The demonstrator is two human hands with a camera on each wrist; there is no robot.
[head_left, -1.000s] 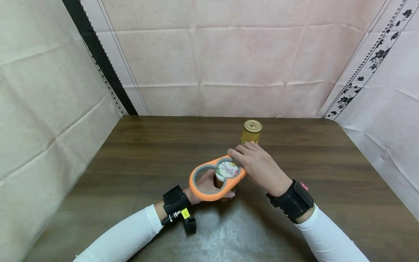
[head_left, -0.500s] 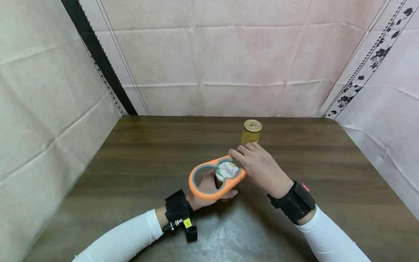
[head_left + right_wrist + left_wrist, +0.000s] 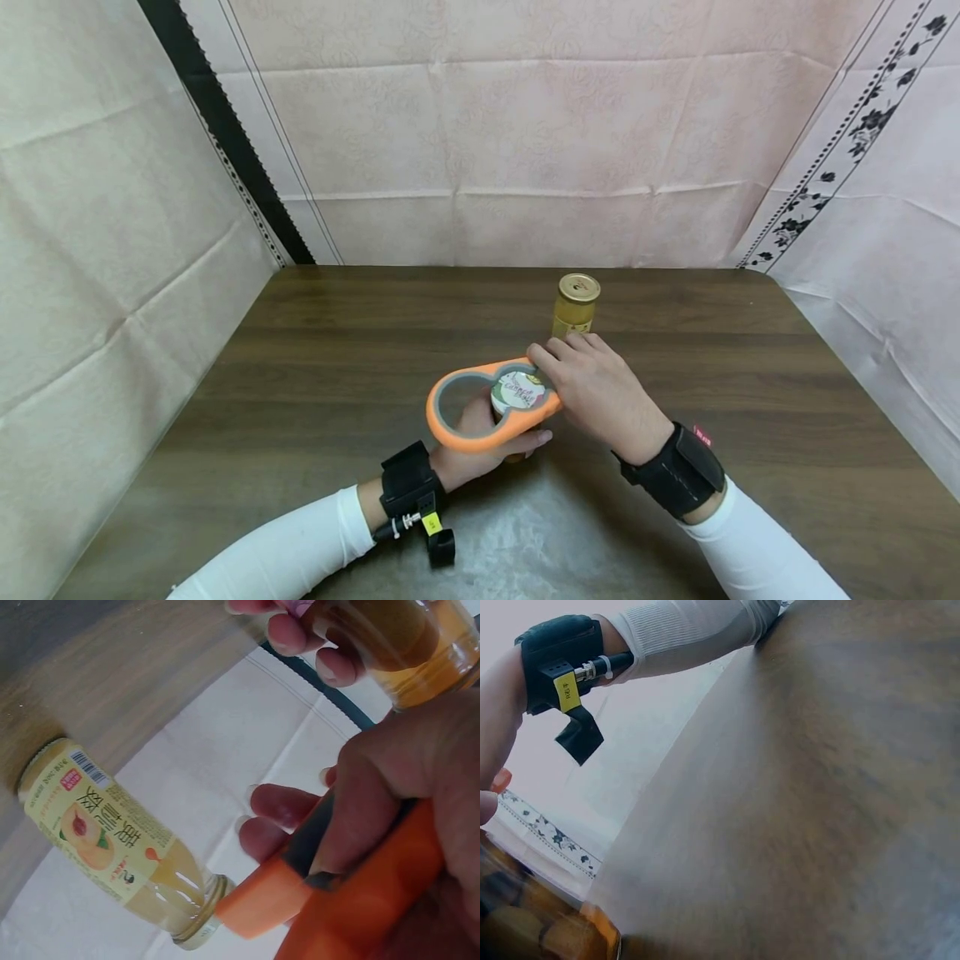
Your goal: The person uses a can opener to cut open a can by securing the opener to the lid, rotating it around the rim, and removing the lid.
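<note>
In the head view an orange and grey jar opener lies around the lid of a glass jar, a white lid with coloured print. My left hand grips the jar from below the opener, which partly covers that hand. With its fingers curled round the opener's right end, my right hand holds the tool. The right wrist view shows the glass jar with amber liquid and a dark round piece inside. Brown and orange contents show in the jar at the left wrist view's lower corner.
A gold-capped bottle of yellowish drink stands just beyond my right hand on the wooden table. Its peach label shows in the right wrist view. Pale cloth hangs behind the table and at both sides.
The opener's left end has shifted slightly left and up. My right hand has moved slightly down and right. My left wrist has shifted a little right and down, its fingertips farther right.
</note>
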